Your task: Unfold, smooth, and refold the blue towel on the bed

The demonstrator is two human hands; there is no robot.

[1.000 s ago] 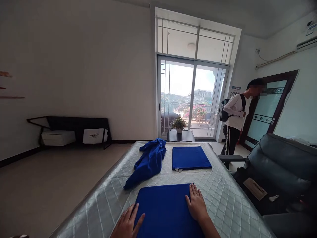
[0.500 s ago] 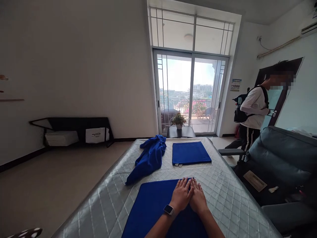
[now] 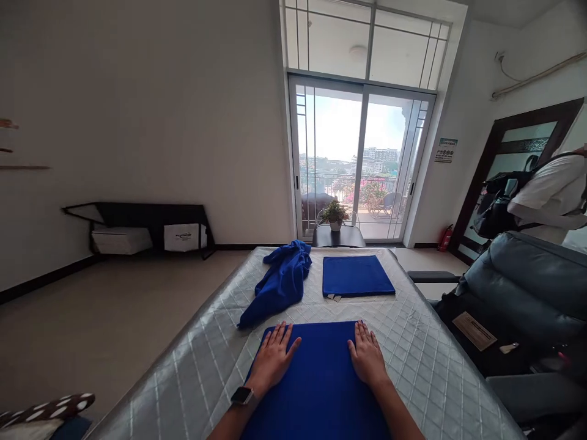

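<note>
A blue towel lies flat in front of me on a grey quilted table. My left hand rests palm down on the towel's far left part, fingers stretched out, with a watch on the wrist. My right hand lies flat on the far right part, fingers together and straight. Neither hand holds anything. Farther back a folded blue towel lies neat and square, and a crumpled blue towel sits to its left.
A dark grey armchair stands at the table's right side. A person in a white shirt with a backpack is at the right edge by a dark door. A small potted plant sits before the sliding glass doors. A low black shelf lines the left wall.
My left hand slid from beside the right hand out to the towel's left part. The person with the backpack walked further right. The view shifted slightly.
</note>
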